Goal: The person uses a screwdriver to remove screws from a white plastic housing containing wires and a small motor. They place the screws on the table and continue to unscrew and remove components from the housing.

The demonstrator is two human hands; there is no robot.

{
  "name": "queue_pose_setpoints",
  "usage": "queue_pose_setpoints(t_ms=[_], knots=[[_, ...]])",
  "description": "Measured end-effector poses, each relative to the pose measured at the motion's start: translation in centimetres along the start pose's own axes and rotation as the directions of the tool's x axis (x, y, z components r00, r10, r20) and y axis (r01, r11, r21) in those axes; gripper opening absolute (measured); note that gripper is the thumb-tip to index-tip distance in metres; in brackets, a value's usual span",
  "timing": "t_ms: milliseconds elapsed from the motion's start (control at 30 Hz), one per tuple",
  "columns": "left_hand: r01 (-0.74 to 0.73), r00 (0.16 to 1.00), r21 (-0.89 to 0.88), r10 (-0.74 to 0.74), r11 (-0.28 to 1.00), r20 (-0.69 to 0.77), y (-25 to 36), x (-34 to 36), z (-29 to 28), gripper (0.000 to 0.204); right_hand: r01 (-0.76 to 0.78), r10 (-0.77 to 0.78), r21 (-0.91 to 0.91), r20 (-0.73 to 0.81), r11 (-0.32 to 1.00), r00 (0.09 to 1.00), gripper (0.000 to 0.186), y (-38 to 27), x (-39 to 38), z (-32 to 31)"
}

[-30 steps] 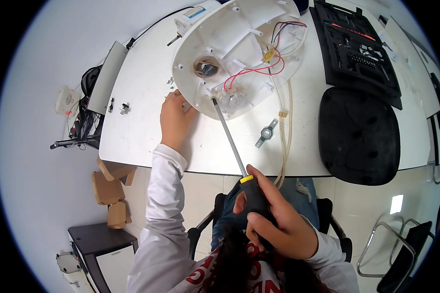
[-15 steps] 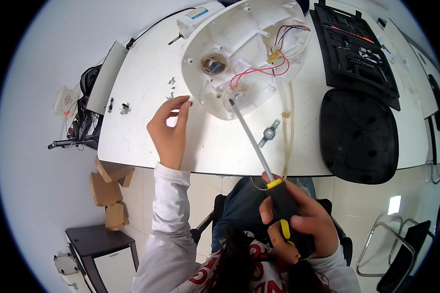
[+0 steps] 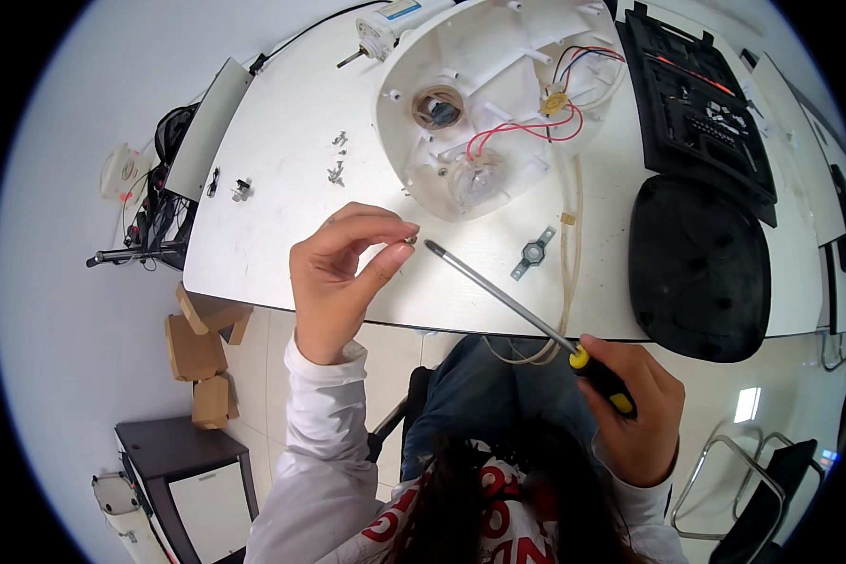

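Between the thumb and forefinger of my left hand (image 3: 336,274) is a small screw (image 3: 411,240), pinched over the table in front of the white plastic housing (image 3: 498,52). My right hand (image 3: 641,402) is wrapped round the black and yellow handle of a screwdriver (image 3: 500,295). Its tip points up and left, a little apart from the screw. Inside the housing are a clear round plastic part (image 3: 477,180), red wires (image 3: 509,129) and a coil-lined round opening (image 3: 439,107). A metal bracket (image 3: 534,252) lies to the right of the shaft.
Loose screws (image 3: 336,172) lie left of the housing. A motor-like white cylinder (image 3: 378,38) rests behind it. To the right are an open black tool case (image 3: 672,141) and a black plastic cover (image 3: 696,273). Clear tubing (image 3: 571,273) hangs over the table's front edge.
The screwdriver has come away from the clear part in the housing, its handle swinging right. My left hand has moved right and nearer, to beside the tip. The view has shifted slightly.
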State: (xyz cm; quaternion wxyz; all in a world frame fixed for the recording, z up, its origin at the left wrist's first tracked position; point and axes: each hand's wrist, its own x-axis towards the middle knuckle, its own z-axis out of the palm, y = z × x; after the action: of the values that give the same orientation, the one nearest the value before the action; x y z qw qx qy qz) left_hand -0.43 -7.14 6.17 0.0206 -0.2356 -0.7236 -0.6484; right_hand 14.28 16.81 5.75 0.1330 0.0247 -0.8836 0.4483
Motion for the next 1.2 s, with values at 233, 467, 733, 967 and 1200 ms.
queue_pose_setpoints(t_ms=[233,467,733,967,1200], knots=[[0.028,0.999,0.013,-0.029,1.0,0.042,-0.3,-0.2,-0.2,0.017,-0.012,0.012,0.0,0.038,1.0,0.999,0.045,0.3,-0.2,0.4],[0.01,0.98,0.003,-0.011,1.0,0.2,-0.9,0.0,-1.4,0.015,0.0,0.0,0.0,0.076,1.0,0.997,0.047,1.0,-0.2,0.1],[0.129,0.912,0.186,-0.19,0.974,0.364,0.5,0.4,-1.3,0.016,-0.027,0.041,-0.088,0.164,0.996,0.986,0.044,1.5,-0.4,-1.4],[0.171,0.88,0.151,-0.22,0.974,0.422,0.1,0.6,-1.1,0.015,-0.046,0.058,-0.075,0.173,0.996,0.983,0.046,2.2,-0.7,-1.7],[0.216,0.89,0.211,-0.281,0.953,0.358,-0.1,0.7,-0.4,0.014,0.025,-0.004,-0.138,0.15,0.99,0.989,0.047,2.5,-0.8,-1.5]])
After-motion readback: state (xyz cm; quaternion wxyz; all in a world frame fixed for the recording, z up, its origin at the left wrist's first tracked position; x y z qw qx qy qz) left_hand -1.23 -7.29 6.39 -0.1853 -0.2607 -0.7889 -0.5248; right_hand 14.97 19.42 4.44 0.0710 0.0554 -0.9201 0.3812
